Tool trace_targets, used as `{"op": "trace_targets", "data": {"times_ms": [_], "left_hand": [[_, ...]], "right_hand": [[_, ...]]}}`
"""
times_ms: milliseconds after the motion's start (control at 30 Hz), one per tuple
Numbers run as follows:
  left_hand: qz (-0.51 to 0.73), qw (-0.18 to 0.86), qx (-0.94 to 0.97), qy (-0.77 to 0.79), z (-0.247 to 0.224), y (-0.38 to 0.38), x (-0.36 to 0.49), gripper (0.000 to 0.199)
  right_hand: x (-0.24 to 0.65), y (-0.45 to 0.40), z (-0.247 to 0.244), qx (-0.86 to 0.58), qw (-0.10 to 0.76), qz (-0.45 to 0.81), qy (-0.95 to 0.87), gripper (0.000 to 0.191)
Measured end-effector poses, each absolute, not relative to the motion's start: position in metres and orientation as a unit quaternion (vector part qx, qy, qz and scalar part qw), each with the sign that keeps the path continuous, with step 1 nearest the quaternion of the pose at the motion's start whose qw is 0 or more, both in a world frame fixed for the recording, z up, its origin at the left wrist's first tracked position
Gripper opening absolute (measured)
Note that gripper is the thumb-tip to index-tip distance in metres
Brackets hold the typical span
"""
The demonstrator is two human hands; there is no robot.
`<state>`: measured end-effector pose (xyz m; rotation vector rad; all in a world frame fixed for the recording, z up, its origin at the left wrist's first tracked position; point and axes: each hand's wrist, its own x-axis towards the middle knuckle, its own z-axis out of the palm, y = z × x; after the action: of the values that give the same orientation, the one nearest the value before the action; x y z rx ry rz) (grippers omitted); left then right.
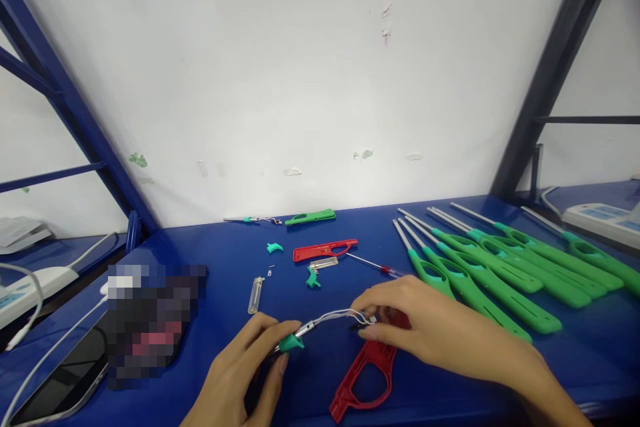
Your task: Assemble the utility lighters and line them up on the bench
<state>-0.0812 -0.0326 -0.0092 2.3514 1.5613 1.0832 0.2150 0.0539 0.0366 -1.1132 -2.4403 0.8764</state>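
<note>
Pinched in my left hand [255, 363] is a metal lighter tube with a teal collar [291, 343]. White wires [340, 313] run from its end to my right hand [400, 320], whose thumb and fingers close on a small part at the wire ends. Below my right hand a red handle shell [367, 373] lies on the blue table, partly covered by the fingers. Farther back lie another red shell [320, 250], a clear fuel tank [256, 295], a second clear tank [324, 263], a teal trigger [313, 277] and a screwdriver [385, 269].
Several green lighters [500, 267] are spread on the right of the blue table [200, 250]. A green shell [311, 217] and a wired tube [247, 219] lie at the back. At left are a phone [65, 373], a blurred dark object [160, 327] and cables.
</note>
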Motion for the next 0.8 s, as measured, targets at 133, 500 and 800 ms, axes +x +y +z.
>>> {"op": "trace_targets", "data": {"times_ms": [133, 500, 800], "left_hand": [[0.360, 0.068, 0.778, 0.509, -0.013, -0.031, -0.082, 0.027], [0.367, 0.096, 0.772, 0.510, -0.016, -0.030, -0.083, 0.026], [0.377, 0.082, 0.777, 0.498, -0.013, -0.033, -0.083, 0.024]], "right_hand": [[0.218, 0.055, 0.039, -0.387, 0.157, 0.302, -0.857, 0.024], [0.221, 0.060, 0.038, -0.365, 0.121, 0.420, -0.822, 0.020], [0.217, 0.066, 0.019, -0.409, 0.141, 0.408, -0.804, 0.036]]}}
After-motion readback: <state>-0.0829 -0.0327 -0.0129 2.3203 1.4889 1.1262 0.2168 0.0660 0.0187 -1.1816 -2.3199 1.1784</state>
